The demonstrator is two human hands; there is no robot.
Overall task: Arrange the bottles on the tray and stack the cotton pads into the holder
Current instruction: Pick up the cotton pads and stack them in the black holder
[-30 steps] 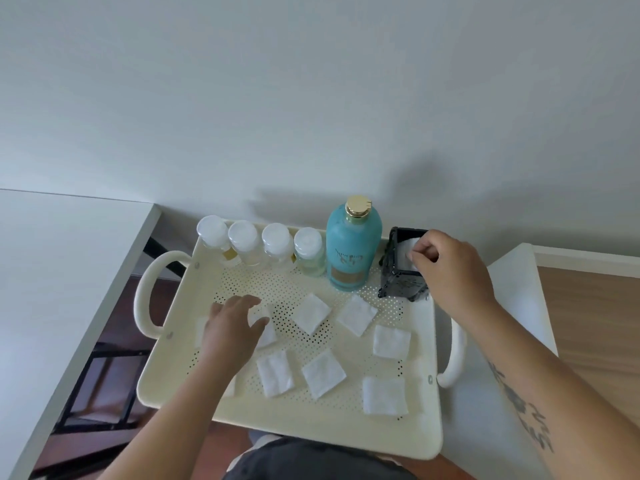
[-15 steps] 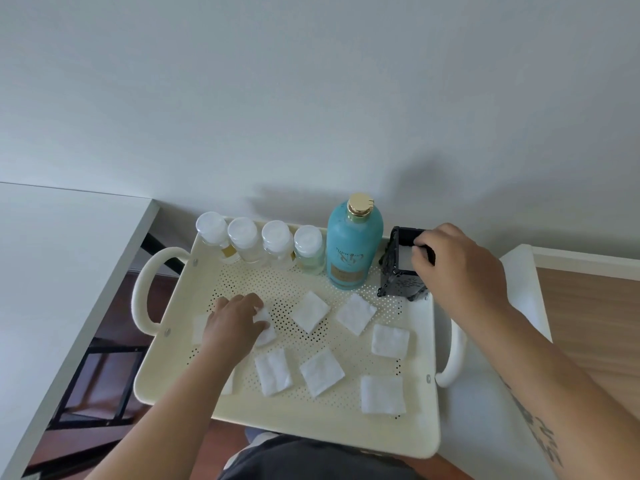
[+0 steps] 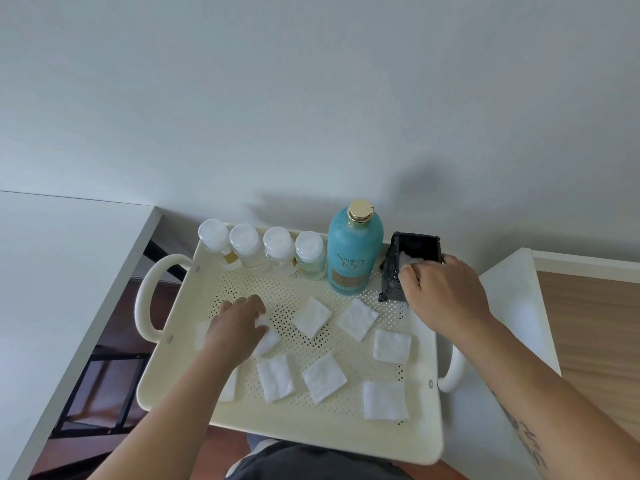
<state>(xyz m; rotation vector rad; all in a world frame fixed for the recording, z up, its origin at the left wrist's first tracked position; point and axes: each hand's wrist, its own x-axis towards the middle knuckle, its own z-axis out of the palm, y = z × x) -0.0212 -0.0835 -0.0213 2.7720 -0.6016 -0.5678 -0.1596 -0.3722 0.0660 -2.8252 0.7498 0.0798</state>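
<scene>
Left hand [image 3: 235, 332] fingers pinch a cotton pad [image 3: 265, 336]; right hand [image 3: 446, 296] fingers seemingly curled at the holder [image 3: 412, 261].

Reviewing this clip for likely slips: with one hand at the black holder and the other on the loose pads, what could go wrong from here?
1. The right hand presses a pad into the narrow black holder, which sits at the tray's back corner; a push might tip it or knock the teal bottle beside it.
2. The left hand covers overlapping cotton pads, so it may lift two at once or drag neighbours askew.
</scene>
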